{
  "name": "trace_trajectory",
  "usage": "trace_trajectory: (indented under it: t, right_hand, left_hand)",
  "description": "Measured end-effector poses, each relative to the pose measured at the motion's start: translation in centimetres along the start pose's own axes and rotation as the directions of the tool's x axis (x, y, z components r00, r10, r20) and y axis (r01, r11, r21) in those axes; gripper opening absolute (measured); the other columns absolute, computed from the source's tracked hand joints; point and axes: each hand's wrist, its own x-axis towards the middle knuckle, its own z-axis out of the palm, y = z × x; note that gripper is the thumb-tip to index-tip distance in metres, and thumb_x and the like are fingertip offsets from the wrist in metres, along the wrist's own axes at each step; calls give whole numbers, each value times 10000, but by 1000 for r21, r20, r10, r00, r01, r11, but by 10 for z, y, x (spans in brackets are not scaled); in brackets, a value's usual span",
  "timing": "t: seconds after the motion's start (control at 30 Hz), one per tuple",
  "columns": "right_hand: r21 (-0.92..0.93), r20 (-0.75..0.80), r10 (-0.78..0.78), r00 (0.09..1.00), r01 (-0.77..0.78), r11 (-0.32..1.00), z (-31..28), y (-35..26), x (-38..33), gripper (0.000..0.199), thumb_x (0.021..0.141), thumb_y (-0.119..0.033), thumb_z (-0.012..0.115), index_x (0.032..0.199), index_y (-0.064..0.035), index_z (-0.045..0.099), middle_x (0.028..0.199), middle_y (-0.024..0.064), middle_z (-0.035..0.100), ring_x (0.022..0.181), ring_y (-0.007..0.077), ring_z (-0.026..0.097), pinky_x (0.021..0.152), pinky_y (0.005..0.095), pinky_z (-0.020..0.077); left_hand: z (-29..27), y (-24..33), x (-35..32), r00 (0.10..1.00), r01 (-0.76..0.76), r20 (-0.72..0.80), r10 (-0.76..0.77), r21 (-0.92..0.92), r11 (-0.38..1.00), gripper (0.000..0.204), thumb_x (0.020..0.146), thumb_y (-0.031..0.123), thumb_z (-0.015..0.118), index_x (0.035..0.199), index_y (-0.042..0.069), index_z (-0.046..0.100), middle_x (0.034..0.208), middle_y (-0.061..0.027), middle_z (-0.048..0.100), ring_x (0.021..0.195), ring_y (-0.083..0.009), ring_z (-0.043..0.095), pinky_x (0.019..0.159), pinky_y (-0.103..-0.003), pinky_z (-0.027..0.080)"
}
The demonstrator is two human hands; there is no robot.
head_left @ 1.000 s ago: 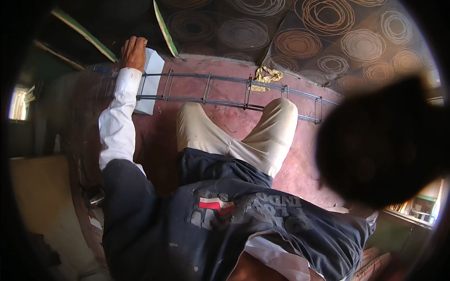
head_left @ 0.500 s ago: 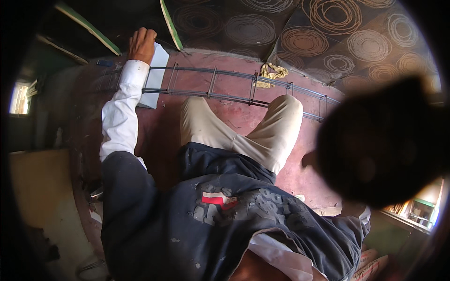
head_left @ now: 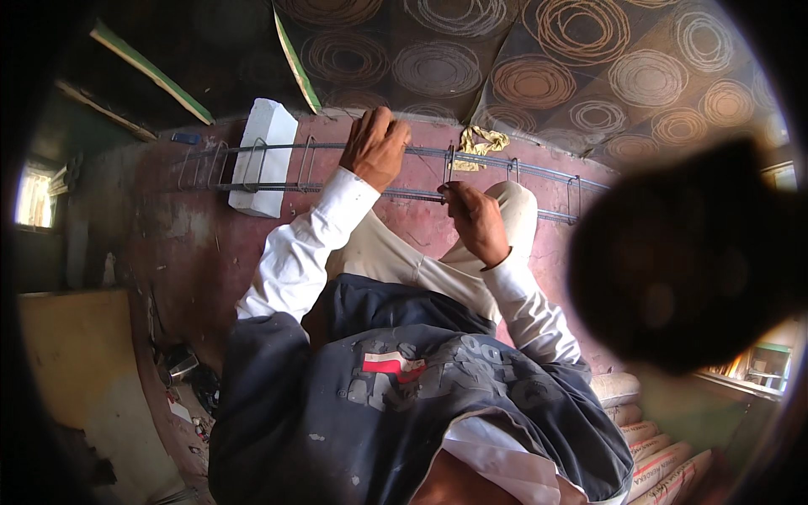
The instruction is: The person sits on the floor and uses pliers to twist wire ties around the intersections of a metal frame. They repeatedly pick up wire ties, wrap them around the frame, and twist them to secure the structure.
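A reddish floor [head_left: 198,244] is lying under everything, and a dark sheet patterned with rings [head_left: 438,67] is stretching along its far edge. A dark, blurred shape [head_left: 673,261] is looming at the right, blocking the view of the right end of the steel-rod cage [head_left: 412,194], which is running left to right across the floor before the person. A tan board [head_left: 93,337] is standing at the lower left. Beige trouser legs [head_left: 387,244] are bending up at the cage's near side, the right knee covering part of its lower rods. Filled sacks [head_left: 661,454] are lying piled at the lower right. A white block [head_left: 265,130] is sitting crosswise beneath the cage's left part, rods passing over it. The left hand [head_left: 376,151] is hanging over the cage right of the block, fingers curling; I cannot tell whether its grip is pinching a rod. The right hand [head_left: 476,220] is touching the lower rods beside a cross-tie, fingertips bunching; how firmly its grip is closing is unclear. A crumpled yellow cloth [head_left: 482,141] is lying beyond it, upper rods crossing it. A small blue object [head_left: 185,138] is resting left of the block.
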Motion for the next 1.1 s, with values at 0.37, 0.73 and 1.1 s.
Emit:
trace_trajectory:
  t: [0.37,0.73,1.1]
  right_hand:
    - [-281,141,-251,958,282,918,-69,6,-15,245,844,35,569,1063,-27,662,917,134,665,829,319,661,719,381,539]
    - [87,676,-157,720,133,987,-103,19,-27,212,896,-45,533,1059,-27,667,951,167,687,895,308,666,813,376,522]
    - [278,638,-252,728,87,957,-86,11,-43,281,895,-50,542,1159,-11,631,1064,193,670,972,321,659,865,387,503]
  left_hand:
    - [-45,-43,-21,940,333,337,-57,-865,374,318,977,213,550,1225,17,581,1051,-66,668,939,-120,639,778,-249,528]
    - [-5,15,-42,933,-327,85,349,-201,923,155,884,118,558,1019,58,603,815,-58,597,653,-179,637,524,-318,532]
    - [24,4,-71,854,-519,46,518,98,849,249,835,129,571,1051,7,593,782,-43,538,688,-173,611,478,-279,501]
